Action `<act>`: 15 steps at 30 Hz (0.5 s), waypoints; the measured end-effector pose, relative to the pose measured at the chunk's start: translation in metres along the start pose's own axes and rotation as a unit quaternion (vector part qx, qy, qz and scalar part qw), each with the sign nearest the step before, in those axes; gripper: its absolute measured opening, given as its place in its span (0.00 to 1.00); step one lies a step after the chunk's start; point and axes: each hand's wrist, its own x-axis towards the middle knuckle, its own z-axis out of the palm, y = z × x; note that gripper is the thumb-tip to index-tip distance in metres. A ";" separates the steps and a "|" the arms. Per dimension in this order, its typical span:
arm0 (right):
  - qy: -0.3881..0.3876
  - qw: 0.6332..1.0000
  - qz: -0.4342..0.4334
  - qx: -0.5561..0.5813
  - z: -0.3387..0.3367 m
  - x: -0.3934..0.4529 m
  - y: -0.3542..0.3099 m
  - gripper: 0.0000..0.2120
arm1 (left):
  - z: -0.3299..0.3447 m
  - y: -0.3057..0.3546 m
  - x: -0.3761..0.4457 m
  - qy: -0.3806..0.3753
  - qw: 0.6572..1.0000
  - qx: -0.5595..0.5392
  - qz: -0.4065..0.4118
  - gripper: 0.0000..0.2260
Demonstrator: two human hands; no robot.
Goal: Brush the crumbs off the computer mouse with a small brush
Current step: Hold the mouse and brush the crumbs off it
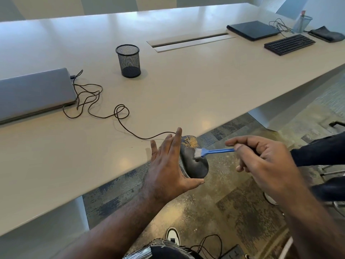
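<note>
The left hand point(168, 161) held the computer mouse point(194, 163) just off the table point(186, 86) edge, fingers extended along its far side and thumb under its near end. Crumbs point(190, 142) lay on the mouse's front part. The right hand point(261, 161) pinched the blue brush point(211, 151) by its handle; the white bristles touched the mouse's top, just beside the crumbs

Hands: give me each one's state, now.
Left hand: holding the computer mouse off the table edge, fingers mostly straight, thumb under it.
Right hand: pinching the blue brush, bristles on the mouse.
</note>
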 end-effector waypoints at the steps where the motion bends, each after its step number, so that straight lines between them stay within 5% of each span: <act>1: -0.018 1.000 -0.006 -0.002 0.003 -0.002 -0.001 0.10 | 0.000 0.001 0.000 0.000 1.000 0.001 0.001 0.62; 15: 0.009 0.999 -0.018 -0.029 0.004 0.002 0.015 0.10 | -0.001 -0.002 0.001 -0.010 1.000 -0.009 -0.001 0.63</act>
